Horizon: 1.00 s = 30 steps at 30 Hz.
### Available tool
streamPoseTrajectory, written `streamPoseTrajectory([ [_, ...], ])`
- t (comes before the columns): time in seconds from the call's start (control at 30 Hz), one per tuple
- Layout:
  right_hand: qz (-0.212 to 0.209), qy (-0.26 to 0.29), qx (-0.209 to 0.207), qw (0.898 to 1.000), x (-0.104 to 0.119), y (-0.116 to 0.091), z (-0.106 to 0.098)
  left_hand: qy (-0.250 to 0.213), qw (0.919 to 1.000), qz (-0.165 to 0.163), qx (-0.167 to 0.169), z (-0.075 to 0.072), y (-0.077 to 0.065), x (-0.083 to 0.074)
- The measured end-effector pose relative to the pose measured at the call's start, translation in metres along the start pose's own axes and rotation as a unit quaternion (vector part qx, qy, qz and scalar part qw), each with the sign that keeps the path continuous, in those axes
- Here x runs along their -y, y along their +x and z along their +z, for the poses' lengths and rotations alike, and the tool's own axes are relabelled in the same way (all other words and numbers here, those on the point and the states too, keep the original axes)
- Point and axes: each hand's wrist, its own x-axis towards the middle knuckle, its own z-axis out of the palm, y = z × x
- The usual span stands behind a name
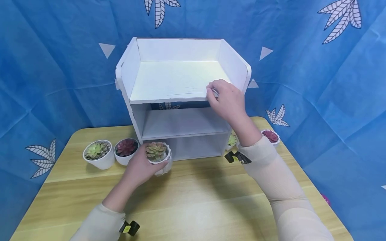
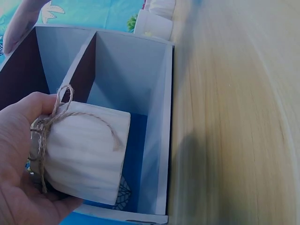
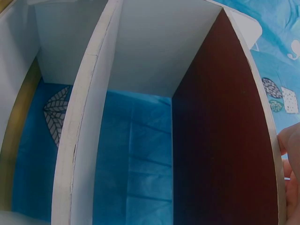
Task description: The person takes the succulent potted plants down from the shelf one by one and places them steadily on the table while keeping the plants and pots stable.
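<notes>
My left hand (image 1: 143, 166) grips a white ribbed pot (image 1: 164, 170) holding a green-pink succulent (image 1: 156, 151), in front of the shelf's lower left. Twine tied in a bow (image 2: 65, 112) circles this pot in the left wrist view. At the upper right, my right hand (image 1: 228, 99) has curled fingers at the front edge of the white shelf unit's top board (image 1: 178, 82). Thumb and fingers (image 3: 291, 145) meet that edge in the right wrist view, though part of the hand is cut off. The white shelf unit (image 1: 185, 127) has two open compartments below its top.
Left of the shelf stand a white pot with a green succulent (image 1: 101, 157) and one with a dark red succulent (image 1: 125, 152). Right of it are a pale green succulent (image 1: 232, 139), partly hidden by my arm, and a red one (image 1: 270, 136). Blue cloth (image 1: 60, 67) hangs behind the wooden table (image 1: 193, 201).
</notes>
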Motion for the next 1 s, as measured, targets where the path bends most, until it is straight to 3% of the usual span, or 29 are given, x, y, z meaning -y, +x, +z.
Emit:
streamPoseTrajectory([
  [0.4,-0.002,-0.002,0.003,1.0,0.0,0.002,0.002,0.021,0.9997,0.0,0.014,-0.017,-0.012,0.005],
  [0.77,0.0,-0.006,0.003,1.0,0.0,0.001,0.001,0.02,0.9997,0.012,-0.008,-0.033,-0.026,0.013],
  [1.0,-0.002,-0.01,0.001,1.0,-0.001,0.001,0.002,0.024,0.9996,0.002,-0.012,-0.047,-0.032,0.014],
])
